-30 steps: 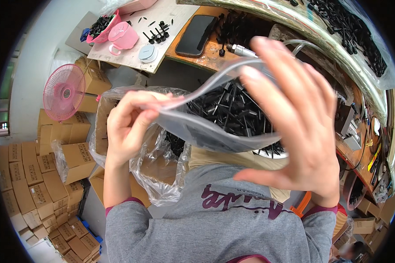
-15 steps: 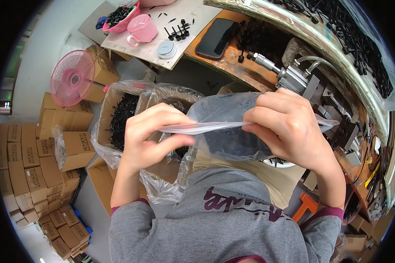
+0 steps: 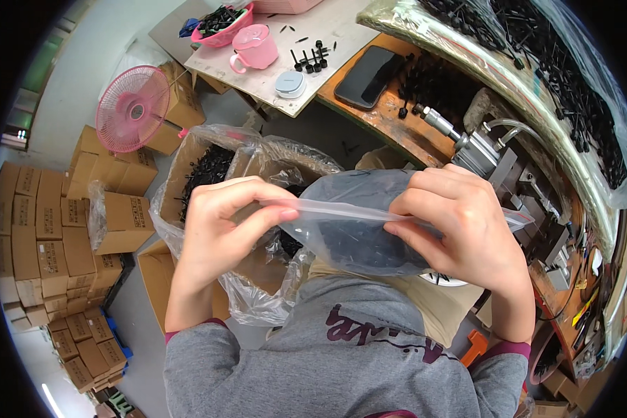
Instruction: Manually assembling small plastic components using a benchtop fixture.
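Both the left hand and the right hand pinch the top strip of a clear plastic zip bag of small black parts. It hangs at chest height, above a plastic-lined cardboard box beside the wooden desk.

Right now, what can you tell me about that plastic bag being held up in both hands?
The bag is clear, thin plastic with a zip strip along its top edge, and it holds a dark heap of small black parts. It hangs level in front of the person's chest, above a lined box of similar black parts. The left hand pinches the strip at its left end. The right hand pinches it further right, fingers folded over the edge. The strip looks pressed together between them.
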The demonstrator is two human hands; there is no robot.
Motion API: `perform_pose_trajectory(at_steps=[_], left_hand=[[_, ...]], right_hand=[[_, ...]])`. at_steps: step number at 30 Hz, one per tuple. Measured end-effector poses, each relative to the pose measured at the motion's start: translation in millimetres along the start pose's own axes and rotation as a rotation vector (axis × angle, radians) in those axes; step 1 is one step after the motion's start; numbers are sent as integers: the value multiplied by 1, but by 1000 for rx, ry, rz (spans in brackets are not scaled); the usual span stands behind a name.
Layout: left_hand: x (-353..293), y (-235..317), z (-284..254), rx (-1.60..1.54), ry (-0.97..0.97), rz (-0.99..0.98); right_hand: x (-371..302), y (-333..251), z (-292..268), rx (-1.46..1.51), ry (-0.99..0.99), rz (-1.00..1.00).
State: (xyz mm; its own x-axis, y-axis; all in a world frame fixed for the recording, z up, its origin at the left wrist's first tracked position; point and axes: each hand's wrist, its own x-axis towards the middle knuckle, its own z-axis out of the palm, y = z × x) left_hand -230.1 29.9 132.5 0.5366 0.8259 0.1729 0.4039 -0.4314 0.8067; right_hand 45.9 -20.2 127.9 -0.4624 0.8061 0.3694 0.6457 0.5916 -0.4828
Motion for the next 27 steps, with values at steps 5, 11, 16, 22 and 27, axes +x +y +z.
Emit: perform_pose_trajectory(at_steps=[5,11,16,22,27], left_hand=[[0,-4,7,72,103,86],[0,0,1,81,73,66],[-4,-7,3,136,124,37],[-5,-15,-11,42,99,-10],[-7,-29,-10,-29,95,-47]], right_hand=[[3,1,7,-26,43,-21],[0,4,7,1,59,-45],[-8,9,-8,-55,30,56],[-11,6,-8,-104,39,96],[-14,15,-12,33,12,85]])
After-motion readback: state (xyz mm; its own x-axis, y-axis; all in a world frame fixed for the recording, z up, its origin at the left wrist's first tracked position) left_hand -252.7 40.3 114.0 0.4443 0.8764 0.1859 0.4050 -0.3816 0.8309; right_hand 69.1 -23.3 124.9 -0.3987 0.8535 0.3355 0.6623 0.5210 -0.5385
